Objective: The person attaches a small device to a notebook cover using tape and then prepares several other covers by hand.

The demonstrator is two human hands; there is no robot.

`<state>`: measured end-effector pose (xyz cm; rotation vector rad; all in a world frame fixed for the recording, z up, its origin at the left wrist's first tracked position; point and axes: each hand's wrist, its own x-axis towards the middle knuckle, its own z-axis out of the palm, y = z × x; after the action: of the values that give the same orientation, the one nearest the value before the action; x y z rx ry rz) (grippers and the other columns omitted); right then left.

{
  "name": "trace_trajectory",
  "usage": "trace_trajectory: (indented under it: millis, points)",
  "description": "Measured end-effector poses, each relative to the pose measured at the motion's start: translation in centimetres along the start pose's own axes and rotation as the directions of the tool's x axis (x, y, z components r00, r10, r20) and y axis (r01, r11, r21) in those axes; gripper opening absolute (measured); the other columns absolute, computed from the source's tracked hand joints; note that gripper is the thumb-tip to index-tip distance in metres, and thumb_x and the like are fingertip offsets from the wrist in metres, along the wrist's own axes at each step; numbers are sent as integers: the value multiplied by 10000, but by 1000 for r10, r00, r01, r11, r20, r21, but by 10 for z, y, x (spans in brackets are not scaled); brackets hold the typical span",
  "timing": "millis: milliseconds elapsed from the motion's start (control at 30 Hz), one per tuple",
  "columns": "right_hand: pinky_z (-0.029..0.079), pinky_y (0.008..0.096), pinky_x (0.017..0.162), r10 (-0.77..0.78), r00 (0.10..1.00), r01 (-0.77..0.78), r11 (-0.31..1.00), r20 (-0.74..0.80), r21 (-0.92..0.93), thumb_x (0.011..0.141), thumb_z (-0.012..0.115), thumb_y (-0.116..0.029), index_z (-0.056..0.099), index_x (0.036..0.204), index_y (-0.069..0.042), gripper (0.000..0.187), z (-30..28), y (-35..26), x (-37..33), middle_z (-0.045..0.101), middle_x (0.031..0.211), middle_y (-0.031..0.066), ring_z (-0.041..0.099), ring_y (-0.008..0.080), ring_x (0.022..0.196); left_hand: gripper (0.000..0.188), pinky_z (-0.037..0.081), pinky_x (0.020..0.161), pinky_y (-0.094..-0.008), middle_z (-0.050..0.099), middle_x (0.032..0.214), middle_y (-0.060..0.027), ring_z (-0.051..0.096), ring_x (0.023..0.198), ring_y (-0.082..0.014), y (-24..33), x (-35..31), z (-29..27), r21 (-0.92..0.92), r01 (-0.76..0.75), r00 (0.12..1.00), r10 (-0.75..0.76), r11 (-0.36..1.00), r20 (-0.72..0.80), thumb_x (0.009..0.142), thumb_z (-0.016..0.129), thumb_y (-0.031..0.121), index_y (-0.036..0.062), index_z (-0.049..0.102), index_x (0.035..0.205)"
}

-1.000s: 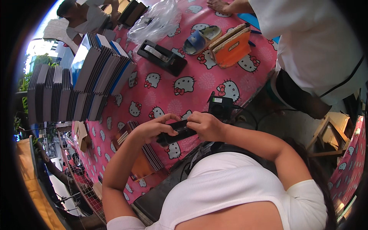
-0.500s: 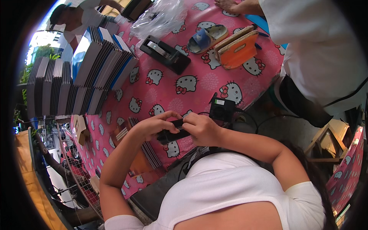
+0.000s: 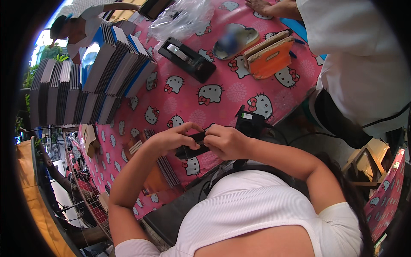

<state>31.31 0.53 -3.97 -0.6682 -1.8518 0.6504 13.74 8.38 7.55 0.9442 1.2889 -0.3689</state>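
Note:
Over the near edge of the pink cartoon-print table, both of my hands are closed on one black object (image 3: pixel 185 153). It is dark and oblong, and my fingers hide much of it, so its kind is unclear. My left hand (image 3: pixel 176 138) grips its left part with curled fingers. From the other side, my right hand (image 3: pixel 226 140) pinches it near the middle. Just beyond my right hand lies a black boxy device (image 3: pixel 250 124) with a cable. An orange-covered notebook (image 3: pixel 160 182) with a bound edge is partly under my left forearm.
Tall stacks of spiral-bound notebooks (image 3: pixel 100 77) stand at the left. Farther back are a black tape dispenser (image 3: pixel 187 59), a clear plastic bag (image 3: pixel 180 19) and an orange wooden block (image 3: pixel 269 60). A person in white (image 3: pixel 355 64) leans in at the right; another person (image 3: pixel 75 32) is far left.
The view has shifted slightly, so the table items sit a little differently. My hands keep nearly the same grip on the black object. The person at far left has moved their head and arm.

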Motion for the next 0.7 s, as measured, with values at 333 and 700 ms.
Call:
trace_trajectory:
  millis: [333,700]
  points:
    - [521,350,630,82,996,-78,992,-32,103,744,686,11,619,859,8,134,14,3,-2,602,857,127,620,283,745,662,432,569,-258,562,854,-69,561,741,-145,6,2,1,267,26,993,6,963,-119,666,709,138,165,488,1290]
    - [528,349,646,108,992,-102,991,-60,91,758,691,12,631,901,16,155,20,5,-10,622,875,144,636,292,748,828,471,748,-350,559,1016,-172,583,866,-241,3,13,-5,388,37,992,11,921,-122,664,738,302,128,374,1387]
